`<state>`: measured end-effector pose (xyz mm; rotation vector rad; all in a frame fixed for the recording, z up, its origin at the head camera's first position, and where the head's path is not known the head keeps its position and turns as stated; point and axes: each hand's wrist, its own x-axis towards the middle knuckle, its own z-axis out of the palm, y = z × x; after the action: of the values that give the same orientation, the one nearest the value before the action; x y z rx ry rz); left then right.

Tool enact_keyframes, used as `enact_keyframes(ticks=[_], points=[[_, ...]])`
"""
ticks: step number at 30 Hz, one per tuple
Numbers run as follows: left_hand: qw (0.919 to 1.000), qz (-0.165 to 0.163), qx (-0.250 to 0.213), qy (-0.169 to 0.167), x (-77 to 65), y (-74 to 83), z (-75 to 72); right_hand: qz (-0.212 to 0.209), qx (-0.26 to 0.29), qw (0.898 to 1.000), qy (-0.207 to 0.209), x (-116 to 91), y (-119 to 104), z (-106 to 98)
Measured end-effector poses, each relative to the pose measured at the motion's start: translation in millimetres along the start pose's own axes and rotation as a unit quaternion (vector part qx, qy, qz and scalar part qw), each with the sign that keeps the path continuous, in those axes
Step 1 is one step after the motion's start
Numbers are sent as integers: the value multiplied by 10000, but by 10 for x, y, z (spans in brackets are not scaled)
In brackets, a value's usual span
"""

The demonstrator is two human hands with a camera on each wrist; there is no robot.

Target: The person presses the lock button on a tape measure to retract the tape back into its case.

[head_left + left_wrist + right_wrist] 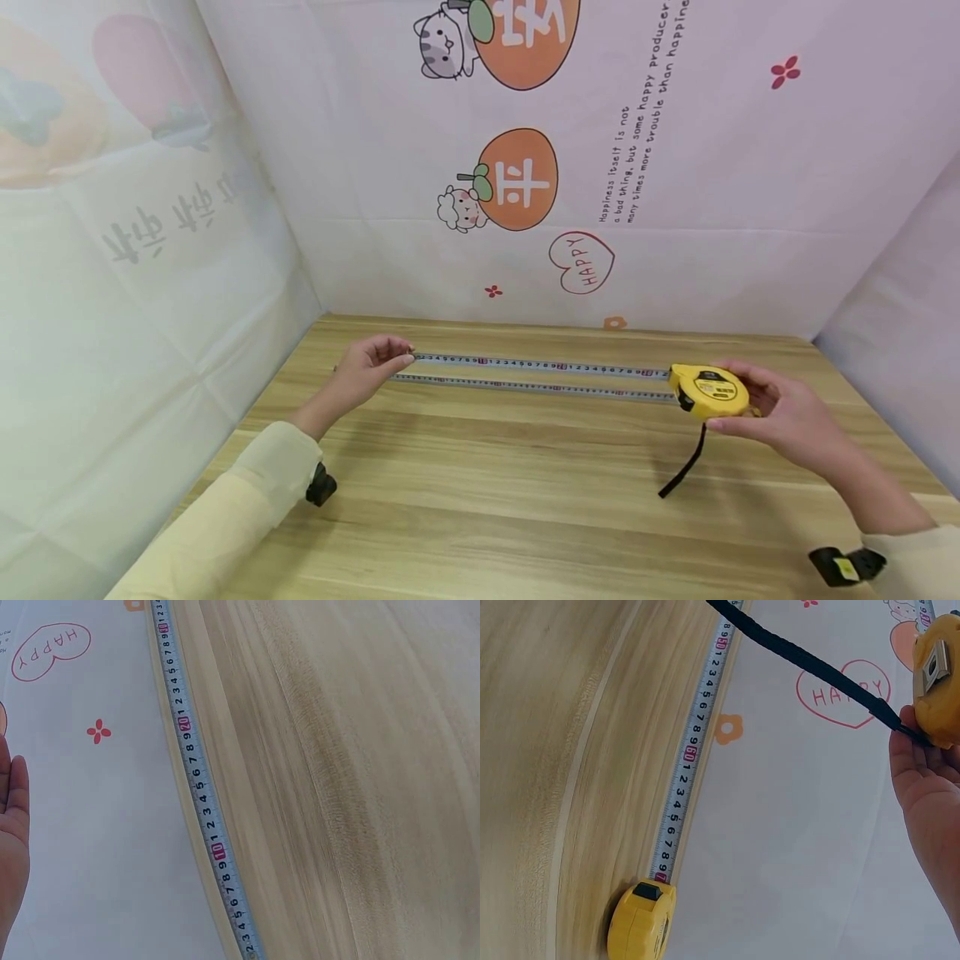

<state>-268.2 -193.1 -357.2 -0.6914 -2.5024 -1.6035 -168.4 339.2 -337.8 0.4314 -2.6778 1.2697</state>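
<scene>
My right hand (787, 410) grips a yellow tape measure (712, 393) at its right side, raised above the table. Its pulled-out blade (525, 363) stretches level to my left hand (369, 364), whose thumb and fingers pinch the blade's end. A black strap (686, 462) dangles from the case. A second blade (525, 387) lies along the table; the right wrist view shows it coming from a second yellow tape measure (641, 922), which the held case hides in the head view. In the left wrist view, part of the left hand (11, 832) shows at the edge.
The wood-grain table (487, 500) ends at a white printed cloth (375, 208) hanging behind it. More white cloth (135, 333) hangs at the left, and another at the right. Each wrist wears a black camera.
</scene>
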Motion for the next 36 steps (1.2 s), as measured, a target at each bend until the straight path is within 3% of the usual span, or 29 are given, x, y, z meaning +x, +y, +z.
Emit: enact_keyframes(ticks=[14,36], points=[[9996,201,-176,-33,-2,-1,57,-330,176,9993,-3,20,26,86],[9997,145,-201,-84,0,-31,152,74,146,9997,-182,43,-16,144]])
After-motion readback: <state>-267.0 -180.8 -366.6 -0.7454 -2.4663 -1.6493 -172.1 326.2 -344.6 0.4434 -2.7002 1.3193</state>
